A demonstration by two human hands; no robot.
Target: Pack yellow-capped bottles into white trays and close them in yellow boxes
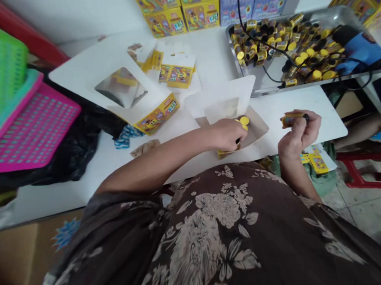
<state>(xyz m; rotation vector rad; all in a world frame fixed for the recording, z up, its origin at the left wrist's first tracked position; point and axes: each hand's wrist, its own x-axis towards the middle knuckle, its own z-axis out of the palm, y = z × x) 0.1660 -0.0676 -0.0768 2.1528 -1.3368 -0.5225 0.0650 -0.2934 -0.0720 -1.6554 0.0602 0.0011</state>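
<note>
My left hand (227,134) is closed on small yellow-capped tubes (243,122), resting over an open white window box (227,108) near the table's front edge. To the right, my right hand (301,131) is shut on one yellow tube with a black end (294,118), held just above the table. A metal tray (261,86) heaped with several yellow and black tubes stands behind both hands at the back right.
Flat white window cartons (109,74) and yellow printed cards (176,74) lie at the back centre. Pink and green baskets (31,126) stack at the left over a black bag. Yellow boxes (182,9) line the wall. A blue tool (362,50) with a cable lies in the tray. A red stool (369,170) stands right.
</note>
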